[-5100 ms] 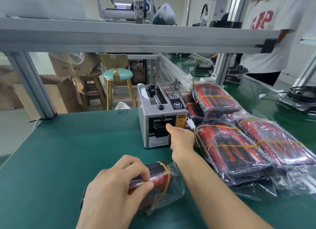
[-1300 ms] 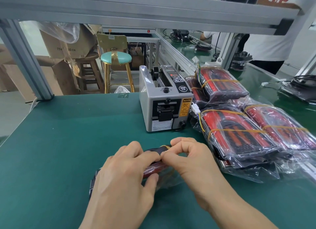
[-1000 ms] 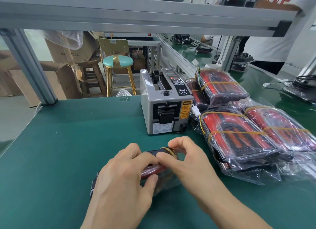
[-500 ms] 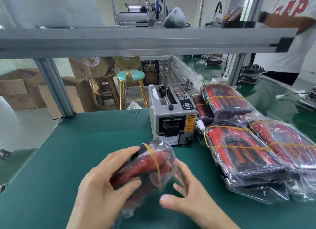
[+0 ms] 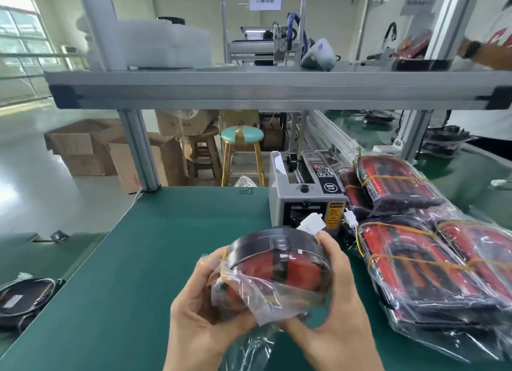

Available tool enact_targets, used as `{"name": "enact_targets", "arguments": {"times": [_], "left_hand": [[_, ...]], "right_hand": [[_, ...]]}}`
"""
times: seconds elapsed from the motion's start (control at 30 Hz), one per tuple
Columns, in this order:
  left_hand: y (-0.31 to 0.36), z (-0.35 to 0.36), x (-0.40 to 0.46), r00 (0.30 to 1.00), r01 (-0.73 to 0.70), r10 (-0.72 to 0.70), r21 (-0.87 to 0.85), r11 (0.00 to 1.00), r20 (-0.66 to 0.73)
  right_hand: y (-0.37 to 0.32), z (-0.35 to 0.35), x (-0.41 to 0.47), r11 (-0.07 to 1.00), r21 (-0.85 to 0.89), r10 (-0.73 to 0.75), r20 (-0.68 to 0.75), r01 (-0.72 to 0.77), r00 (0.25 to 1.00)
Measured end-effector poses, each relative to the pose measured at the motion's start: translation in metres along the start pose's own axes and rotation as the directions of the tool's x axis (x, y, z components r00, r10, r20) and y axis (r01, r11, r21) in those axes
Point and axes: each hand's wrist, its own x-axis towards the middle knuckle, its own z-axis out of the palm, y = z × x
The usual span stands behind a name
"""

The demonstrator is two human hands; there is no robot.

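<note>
Both hands hold a round red and black part in a clear plastic bag (image 5: 279, 265), lifted above the green mat (image 5: 155, 260) and turned with its black rim up. My left hand (image 5: 199, 312) grips its left and lower side through the bag. My right hand (image 5: 335, 301) grips the right side, thumb underneath. A white piece of tape (image 5: 311, 224) sticks up at my right fingertips. Just behind stands the grey tape dispenser (image 5: 302, 193).
Bundles of bagged red parts (image 5: 424, 262) bound with yellow bands lie at the right. An aluminium shelf beam (image 5: 263, 91) crosses overhead. Another person's arm (image 5: 482, 52) reaches in at top right. Stools (image 5: 241, 138) and cardboard boxes (image 5: 83, 146) stand beyond the bench. A black part (image 5: 22, 298) lies low at left.
The bagged part went from lying flat under both hands to being lifted and turned rim-up. My right hand moved from under it to gripping its right side. The view tilted up.
</note>
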Motion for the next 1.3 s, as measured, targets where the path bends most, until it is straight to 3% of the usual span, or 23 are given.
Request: {"name": "enact_targets", "arguments": {"times": [0.13,0.27,0.33,0.4,0.43,0.5,0.53,0.6,0.63,0.67,0.7,0.73,0.77,0.83,0.93,0.97,1.03,1.1,1.13,1.17,1.23,1.27,1.3], "left_hand": [[0.004,0.000,-0.001,0.987,0.148,-0.155,-0.153,0.977,-0.033],[0.007,-0.001,-0.004,0.973,0.209,-0.217,-0.103,0.973,-0.073],[0.007,0.000,-0.007,0.953,0.277,-0.286,-0.097,0.956,-0.095],[0.005,0.000,-0.009,0.919,0.365,-0.377,-0.119,0.924,-0.112],[0.005,-0.002,-0.009,0.901,0.406,-0.420,-0.133,0.904,-0.111],[0.005,-0.007,-0.009,0.861,0.486,-0.501,-0.141,0.862,-0.092],[0.005,-0.010,-0.009,0.841,0.519,-0.533,-0.142,0.843,-0.086],[0.007,-0.013,-0.009,0.818,0.557,-0.569,-0.132,0.820,-0.085],[0.007,-0.013,-0.009,0.818,0.558,-0.569,-0.122,0.821,-0.089],[0.007,-0.013,-0.008,0.826,0.548,-0.558,-0.116,0.828,-0.083],[0.008,-0.011,-0.007,0.835,0.535,-0.545,-0.126,0.836,-0.074],[0.009,-0.009,-0.007,0.844,0.524,-0.534,-0.128,0.842,-0.055],[0.011,-0.008,-0.006,0.851,0.518,-0.524,-0.112,0.848,-0.026],[0.016,-0.007,-0.004,0.855,0.519,-0.518,-0.092,0.850,0.034],[0.020,-0.013,0.000,0.842,0.539,-0.530,-0.126,0.833,0.097],[0.020,-0.016,0.001,0.832,0.555,-0.542,-0.135,0.821,0.121],[0.020,-0.020,0.001,0.811,0.582,-0.559,-0.150,0.799,0.170],[0.020,-0.021,0.001,0.802,0.597,-0.576,-0.174,0.783,0.160],[0.020,-0.021,0.002,0.806,0.592,-0.577,-0.182,0.786,0.130],[0.019,-0.020,0.002,0.827,0.562,-0.558,-0.112,0.820,0.069],[0.019,-0.022,0.000,0.918,0.391,-0.387,0.353,0.850,-0.087],[0.024,-0.024,-0.002,0.968,0.240,-0.239,0.558,0.795,-0.077],[0.030,-0.025,-0.002,0.990,0.090,-0.140,0.654,0.752,0.024]], "right_hand": [[-0.003,0.000,0.001,0.921,-0.217,-0.342,-0.048,0.324,0.939],[-0.011,0.005,0.015,0.874,-0.298,-0.444,-0.172,0.383,0.880],[-0.014,0.005,0.029,0.875,-0.299,-0.441,-0.165,0.382,0.882],[-0.018,0.004,0.041,0.956,-0.168,-0.262,-0.117,0.241,0.958],[-0.020,0.002,0.048,0.998,-0.032,-0.062,-0.081,0.059,0.995],[-0.016,-0.005,0.059,0.930,0.210,0.313,-0.024,-0.302,0.949],[-0.013,-0.010,0.062,0.909,0.216,0.378,-0.064,-0.357,0.924],[-0.020,-0.018,0.059,0.981,0.067,0.193,-0.200,-0.183,0.961],[-0.030,-0.016,0.055,1.000,0.000,-0.012,-0.146,0.012,0.989],[-0.037,-0.009,0.048,0.970,-0.078,-0.231,0.012,0.231,0.973],[-0.039,-0.001,0.040,0.874,-0.148,-0.428,0.215,0.462,0.878],[-0.036,0.006,0.034,0.757,-0.215,-0.511,0.394,0.617,0.764],[-0.033,0.010,0.035,0.707,-0.276,-0.456,0.525,0.651,0.719],[-0.029,0.008,0.049,0.811,-0.349,-0.198,0.593,0.471,0.780],[-0.021,-0.004,0.066,0.995,-0.098,0.063,0.549,-0.011,0.833],[-0.019,-0.007,0.071,0.983,-0.012,0.155,0.571,-0.181,0.806],[-0.015,-0.015,0.079,0.897,0.104,0.242,0.699,-0.430,0.673],[-0.011,-0.019,0.084,0.787,0.191,0.230,0.792,-0.587,0.565],[-0.009,-0.020,0.086,0.733,0.226,0.233,0.804,-0.642,0.548],[-0.008,-0.018,0.088,0.696,0.250,0.253,0.792,-0.673,0.555],[-0.003,-0.013,0.090,0.655,0.276,0.340,0.724,-0.703,0.601],[-0.001,-0.011,0.091,0.633,0.290,0.391,0.681,-0.718,0.620],[0.002,-0.010,0.094,0.611,0.311,0.433,0.638,-0.728,0.637]]}}
